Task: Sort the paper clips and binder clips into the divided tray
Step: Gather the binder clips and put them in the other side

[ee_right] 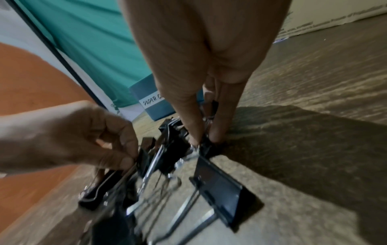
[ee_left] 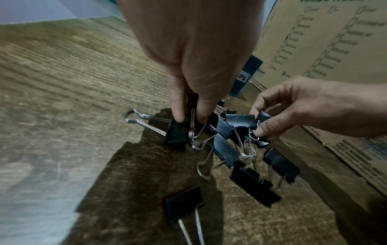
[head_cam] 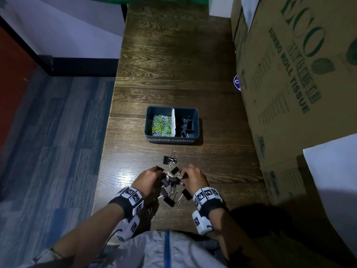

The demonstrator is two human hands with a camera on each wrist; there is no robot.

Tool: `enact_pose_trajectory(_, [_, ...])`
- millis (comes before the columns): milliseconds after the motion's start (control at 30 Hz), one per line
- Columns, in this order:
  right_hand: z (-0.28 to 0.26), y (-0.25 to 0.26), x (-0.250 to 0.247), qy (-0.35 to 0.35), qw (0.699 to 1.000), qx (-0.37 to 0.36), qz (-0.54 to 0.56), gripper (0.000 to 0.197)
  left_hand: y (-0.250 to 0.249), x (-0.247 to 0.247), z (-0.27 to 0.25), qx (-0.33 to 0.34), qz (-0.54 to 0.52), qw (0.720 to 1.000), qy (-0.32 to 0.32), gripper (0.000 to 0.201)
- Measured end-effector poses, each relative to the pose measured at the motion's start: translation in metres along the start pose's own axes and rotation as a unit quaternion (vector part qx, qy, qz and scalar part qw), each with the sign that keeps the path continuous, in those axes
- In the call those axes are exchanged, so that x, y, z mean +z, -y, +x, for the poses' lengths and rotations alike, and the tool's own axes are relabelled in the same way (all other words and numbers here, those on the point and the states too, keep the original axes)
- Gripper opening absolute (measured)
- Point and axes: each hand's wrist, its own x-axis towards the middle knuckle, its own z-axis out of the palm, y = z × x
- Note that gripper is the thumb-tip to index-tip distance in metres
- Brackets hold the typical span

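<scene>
A dark blue divided tray (head_cam: 196, 120) stands on the wooden table, with coloured paper clips (head_cam: 161, 123) in its left compartment and black binder clips (head_cam: 185, 127) in its right one. A heap of black binder clips (head_cam: 172, 185) lies near the table's front edge. My left hand (head_cam: 149, 177) pinches a binder clip (ee_left: 192, 106) at the heap's left side. At the right side, my right hand (head_cam: 193, 177) pinches another binder clip (ee_right: 206, 145). One more binder clip (head_cam: 170, 159) lies apart, between the heap and the tray.
A tall cardboard box (head_cam: 293, 78) printed "ECO" walls off the table's right side. The table's left edge (head_cam: 108, 132) drops to a blue floor. A white sheet (head_cam: 332, 171) lies over the box at the near right.
</scene>
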Motion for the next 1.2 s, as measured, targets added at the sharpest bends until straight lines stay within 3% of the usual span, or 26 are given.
enact_pose_trajectory(167, [-0.002, -0.002, -0.016, -0.004, 1.0, 0.025, 0.005, 0.02, -0.012, -0.014, 0.01, 0.02, -0.022, 0.998, -0.057, 0.01])
enact_pose_trajectory(300, [0.004, 0.003, -0.04, 0.014, 0.999, 0.044, 0.002, 0.016, -0.051, -0.06, 0.051, 0.051, -0.034, 0.985, -0.16, 0.007])
enact_pose_trajectory(433, [0.018, 0.015, -0.074, -0.064, 0.997, 0.011, 0.05, 0.023, -0.079, -0.105, 0.096, 0.077, -0.053, 0.966, -0.239, 0.007])
enact_pose_trajectory(633, [0.063, 0.04, -0.129, -0.202, 0.973, -0.053, 0.093, 0.03, -0.074, -0.127, 0.101, 0.057, -0.037, 0.964, -0.257, 0.016])
enact_pose_trajectory(800, [0.072, 0.043, -0.134, -0.219, 0.968, -0.068, 0.097, 0.043, -0.037, -0.09, 0.058, 0.019, 0.022, 0.99, -0.141, 0.012])
enact_pose_trajectory(867, [0.064, 0.035, -0.121, -0.196, 0.974, -0.072, 0.088, 0.042, -0.023, -0.074, 0.038, -0.002, 0.05, 0.995, -0.082, 0.02])
enact_pose_trajectory(967, [0.044, 0.016, -0.087, -0.076, 0.994, -0.055, 0.06, 0.052, -0.001, -0.051, 0.006, -0.053, 0.102, 0.993, 0.021, 0.063])
enact_pose_trajectory(1100, [0.021, -0.009, -0.036, 0.156, 0.987, 0.041, -0.015, 0.103, 0.014, -0.014, -0.03, -0.109, 0.131, 0.98, 0.101, 0.115])
enact_pose_trajectory(1200, [0.005, -0.019, -0.007, 0.207, 0.976, 0.039, -0.055, 0.129, 0.015, 0.012, -0.043, -0.113, 0.145, 0.976, 0.116, 0.139])
